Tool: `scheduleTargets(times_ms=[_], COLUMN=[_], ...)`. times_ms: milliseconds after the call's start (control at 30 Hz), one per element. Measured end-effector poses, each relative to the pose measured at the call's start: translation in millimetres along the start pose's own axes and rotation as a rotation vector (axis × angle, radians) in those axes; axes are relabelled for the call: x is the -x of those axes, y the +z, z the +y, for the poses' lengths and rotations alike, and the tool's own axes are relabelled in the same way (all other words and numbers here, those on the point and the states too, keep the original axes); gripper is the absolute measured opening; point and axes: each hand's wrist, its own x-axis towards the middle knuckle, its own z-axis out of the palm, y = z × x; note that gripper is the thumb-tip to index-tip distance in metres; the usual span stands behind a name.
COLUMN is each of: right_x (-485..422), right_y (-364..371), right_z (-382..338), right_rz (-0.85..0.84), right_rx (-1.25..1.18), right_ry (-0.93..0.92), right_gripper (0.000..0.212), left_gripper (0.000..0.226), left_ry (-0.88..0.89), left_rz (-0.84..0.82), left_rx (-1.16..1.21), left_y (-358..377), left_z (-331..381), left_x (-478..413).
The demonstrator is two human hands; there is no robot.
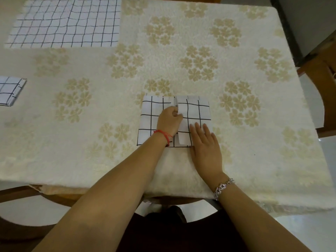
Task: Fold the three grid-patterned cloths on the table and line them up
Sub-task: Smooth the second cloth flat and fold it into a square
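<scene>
A white cloth with black grid lines (198, 111) lies partly folded in front of me, near the table's front edge. My left hand (169, 120) rests on its middle and pinches the edge of a folded-over flap. My right hand (203, 142) lies flat with straight fingers on the cloth's lower right part. A second grid cloth (65, 22) lies spread out flat at the far left of the table. A third grid cloth (10, 90), folded small, sits at the left edge of the view.
The table carries a cream tablecloth with beige flower clusters (200, 64). A wooden chair (323, 73) stands at the right side. The table's front edge (109, 190) runs just above my forearms.
</scene>
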Motion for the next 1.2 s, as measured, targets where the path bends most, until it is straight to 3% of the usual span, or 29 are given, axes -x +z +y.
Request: scheduleTargets(times_ms=[400,533,667,800,1033,1200], right_x=[3,3,4,-1,-34,-51], right_y=[11,16,17,12,14,15], right_z=[11,12,12,12,22,27], right_rz=[-0.080,-0.113,-0.124,-0.103,-0.223,-0.251], right_rx=[0.030,0.030,0.040,-0.023,0.008,0.049], right_ry=[0.025,0.035,0.029,0.072,0.118,0.121], right_gripper=[0.047,0.049,0.053,0.056,0.075,0.076], left_gripper=[0.033,0.038,0.045,0.051,0.054,0.060], left_ry=[0.118,0.311,0.488,0.439,0.458,0.472], left_rz=[0.063,0.142,0.026,-0.120,-0.093,-0.074], left_rx=[-0.268,-0.478,-0.734,-0.978,-1.065,-1.066], left_y=[-5,-7,-4,3,7,8], left_z=[-16,-23,-35,-49,-58,-60], left_x=[-19,-17,-10,-10,-10,-10])
